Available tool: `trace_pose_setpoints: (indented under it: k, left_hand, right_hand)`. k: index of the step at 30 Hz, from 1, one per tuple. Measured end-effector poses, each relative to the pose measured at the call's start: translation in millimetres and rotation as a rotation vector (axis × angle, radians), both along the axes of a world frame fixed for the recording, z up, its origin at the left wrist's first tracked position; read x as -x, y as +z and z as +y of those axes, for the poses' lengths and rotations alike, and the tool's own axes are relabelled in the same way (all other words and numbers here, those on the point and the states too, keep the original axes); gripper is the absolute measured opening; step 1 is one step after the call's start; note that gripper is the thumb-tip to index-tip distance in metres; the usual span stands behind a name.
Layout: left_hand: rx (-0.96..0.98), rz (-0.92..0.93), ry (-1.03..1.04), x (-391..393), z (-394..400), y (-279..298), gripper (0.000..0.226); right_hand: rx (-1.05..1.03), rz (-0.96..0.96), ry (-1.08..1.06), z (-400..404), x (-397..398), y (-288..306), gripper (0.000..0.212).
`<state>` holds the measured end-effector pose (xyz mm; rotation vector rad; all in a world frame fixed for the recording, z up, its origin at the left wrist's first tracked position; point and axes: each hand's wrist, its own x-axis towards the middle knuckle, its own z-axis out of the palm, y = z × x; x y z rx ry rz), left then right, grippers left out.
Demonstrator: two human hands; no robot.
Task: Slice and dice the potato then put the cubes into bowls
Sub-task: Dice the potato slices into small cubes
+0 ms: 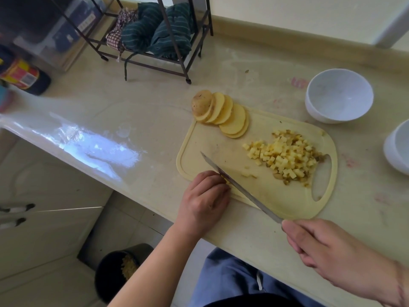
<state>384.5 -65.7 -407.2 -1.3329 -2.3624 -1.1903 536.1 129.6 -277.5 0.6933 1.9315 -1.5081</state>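
A cream cutting board [199, 138] lies on the counter. A fanned row of potato slices [223, 114] with the skin end sits at its far corner. A pile of potato cubes [285, 156] covers its right side. My left hand [203, 200] curls over a bit of potato at the board's near edge; most of that piece is hidden under the fingers. My right hand [327, 247] grips the handle of a long knife [239, 187], whose blade lies against my left fingers. Two white bowls, one [338, 96] whole and one [398, 147] cut by the frame, stand empty at the right.
A metal rack [155, 34] with folded cloths stands at the back of the counter. A labelled bottle [24, 76] lies at the far left. The counter edge runs diagonally below my hands. A black bin [119, 271] with scraps stands on the floor.
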Motion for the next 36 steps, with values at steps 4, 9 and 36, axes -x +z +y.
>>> trace_pose_setpoints:
  k: [4, 9, 36]
  left_hand:
    - [0.025, -0.013, -0.004, 1, 1, 0, 0.003]
    - [0.029, -0.010, -0.006, 1, 0, -1, 0.006]
    - [-0.001, -0.081, 0.054, 0, 0, 1, 0.003]
  right_hand:
    - [0.009, -0.012, -0.003, 0, -1, -1, 0.051]
    - [-0.009, 0.016, 0.009, 2, -6, -5, 0.052]
    - [0.090, -0.108, -0.293, 28, -10, -23, 0.065]
